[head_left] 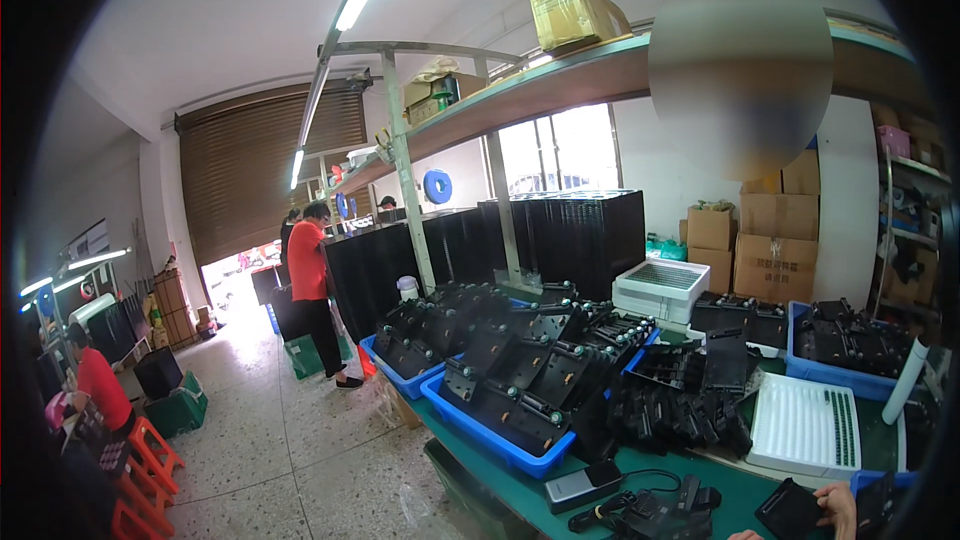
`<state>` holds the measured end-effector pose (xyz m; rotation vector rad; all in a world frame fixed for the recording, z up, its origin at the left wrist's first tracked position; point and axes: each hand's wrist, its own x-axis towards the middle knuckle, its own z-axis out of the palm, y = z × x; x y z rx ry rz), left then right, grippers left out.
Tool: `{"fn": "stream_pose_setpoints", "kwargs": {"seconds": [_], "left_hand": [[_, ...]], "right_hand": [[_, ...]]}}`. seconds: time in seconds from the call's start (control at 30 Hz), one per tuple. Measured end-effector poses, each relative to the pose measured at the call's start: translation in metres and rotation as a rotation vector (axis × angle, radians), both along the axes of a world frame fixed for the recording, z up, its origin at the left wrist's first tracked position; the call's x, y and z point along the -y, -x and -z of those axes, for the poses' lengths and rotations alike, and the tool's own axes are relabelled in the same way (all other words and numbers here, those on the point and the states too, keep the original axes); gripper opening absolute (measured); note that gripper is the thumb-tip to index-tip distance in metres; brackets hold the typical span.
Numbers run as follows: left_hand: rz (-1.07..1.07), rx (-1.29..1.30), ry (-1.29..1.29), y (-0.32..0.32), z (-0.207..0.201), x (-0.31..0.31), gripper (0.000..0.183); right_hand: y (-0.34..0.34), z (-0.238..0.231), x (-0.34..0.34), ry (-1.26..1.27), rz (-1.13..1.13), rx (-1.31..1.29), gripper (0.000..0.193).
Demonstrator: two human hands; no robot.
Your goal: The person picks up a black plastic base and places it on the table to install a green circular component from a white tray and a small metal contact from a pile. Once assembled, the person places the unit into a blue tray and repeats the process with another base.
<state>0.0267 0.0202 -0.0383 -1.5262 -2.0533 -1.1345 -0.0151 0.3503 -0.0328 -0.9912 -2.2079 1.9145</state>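
At the lower right edge, my right hand (837,509) grips the edge of a flat black plastic part (790,509) with its fingers closed on it. Only a sliver of my left hand (745,535) shows at the bottom edge, left of that part; its fingers are mostly out of the picture. Beside the hands on the green table (540,515) lies a pile of black parts with cables (660,512). A grey and black box-shaped device (583,485) with a cord sits farther left.
Blue bins (530,458) piled with black panels cover the table. A white tray (805,423) and loose black brackets (680,418) lie beyond my hands. Stacked black panels (575,240) and cartons (775,265) stand behind. People in red (308,265) work at the left.
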Motion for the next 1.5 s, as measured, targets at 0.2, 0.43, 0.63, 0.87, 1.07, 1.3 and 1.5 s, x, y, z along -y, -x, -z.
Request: {"fn": "stream_pose_setpoints", "kwargs": {"seconds": [0.2, 0.43, 0.63, 0.87, 1.07, 1.3, 1.5], "left_hand": [[0.041, 0.064, 0.004, 0.003, 0.026, -0.003, 0.040], [-0.003, 0.079, 0.012, 0.012, -0.033, 0.024, 0.031], [0.019, 0.089, 0.123, 0.004, -0.032, 0.015, 0.036], [0.016, 0.097, 0.129, -0.005, -0.042, 0.020, 0.033], [0.027, 0.166, 0.134, -0.002, -0.040, 0.022, 0.039], [-0.090, 0.230, 0.083, 0.002, -0.047, 0.021, 0.050], [-0.133, 0.205, 0.158, 0.002, -0.043, 0.019, 0.049]], "right_hand": [[-0.025, -0.017, 0.023, -0.080, 0.028, -0.147, 0.016], [-0.006, -0.048, 0.066, -0.115, -0.077, -0.117, 0.012], [-0.020, -0.060, 0.068, -0.062, -0.080, -0.010, 0.024], [-0.029, -0.072, 0.094, -0.062, -0.037, 0.018, 0.024], [-0.033, -0.056, 0.099, 0.004, 0.086, -0.107, 0.026], [-0.048, -0.090, 0.115, -0.550, -0.095, 0.165, 0.023], [-0.060, -0.087, 0.120, -0.767, -0.234, 0.245, 0.023]]}}
